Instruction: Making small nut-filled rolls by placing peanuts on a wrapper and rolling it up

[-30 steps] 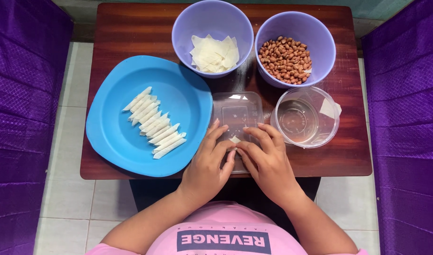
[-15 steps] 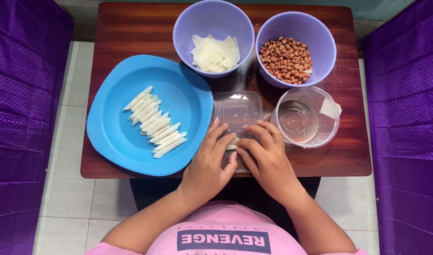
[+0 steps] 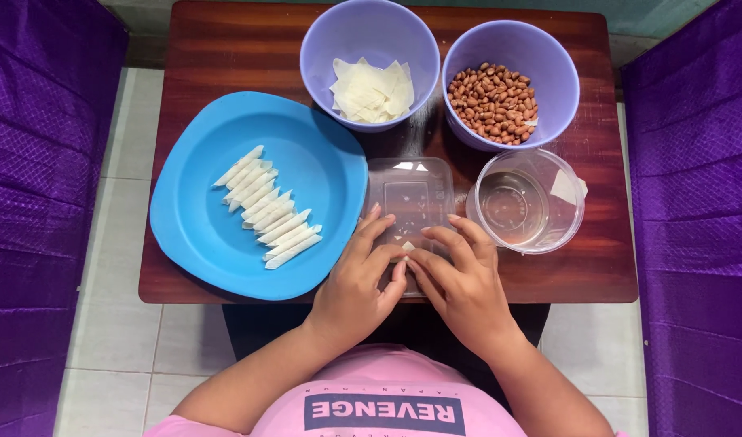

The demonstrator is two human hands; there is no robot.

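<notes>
Two hands, left hand [image 3: 356, 279] and right hand [image 3: 460, 279], pinching a thin wrapper [image 3: 407, 245] between fingertips; probably light, soft, tearable — best gripped at edges.

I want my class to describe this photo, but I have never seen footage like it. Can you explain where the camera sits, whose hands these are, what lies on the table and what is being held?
There is one picture, taken by a camera worn on a person's head and looking straight down. No machine is involved: the left hand and right hand are that person's own. They meet over a clear plastic lid on a brown wooden table, fingertips pinching a small pale wrapper piece. A blue plate holds a row of thin white rolls. Behind stand one purple bowl of pale wrappers, another of peanuts, and a clear round tub of liquid.
</notes>
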